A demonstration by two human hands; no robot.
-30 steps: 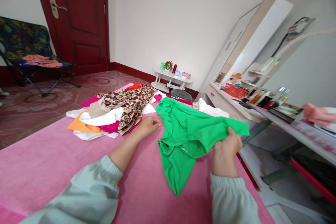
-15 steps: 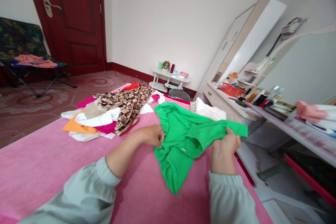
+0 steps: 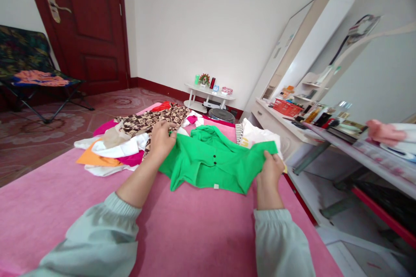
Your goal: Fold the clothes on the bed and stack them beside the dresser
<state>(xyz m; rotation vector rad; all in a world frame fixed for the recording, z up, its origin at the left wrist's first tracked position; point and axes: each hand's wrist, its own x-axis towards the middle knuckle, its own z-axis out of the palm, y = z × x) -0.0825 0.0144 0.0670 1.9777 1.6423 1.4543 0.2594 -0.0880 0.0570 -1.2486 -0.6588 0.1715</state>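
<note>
A green shirt [image 3: 208, 160] with two dark buttons and a small white tag is stretched between my hands, over the pink bed cover [image 3: 195, 233]. My left hand [image 3: 163, 138] is closed on its left part, beside the clothes pile. Gripping the opposite sleeve is my right hand [image 3: 271, 169], with the sleeve's end poking out above the fingers. Parts of the shirt behind the front panel are bunched and hard to make out.
A heap of clothes [image 3: 113, 147], with brown-patterned, white, orange and magenta pieces, lies to the left. Behind the green shirt, a white garment [image 3: 258, 134] rests at the bed's right edge. A cluttered dressing table [image 3: 302, 132] stands on the right, a folding chair [image 3: 29, 69] far left.
My left hand has moved up and left, pulling the shirt wide. The shirt's hanging point is gone, and its buttons and tag now show. My right hand has shifted slightly left.
</note>
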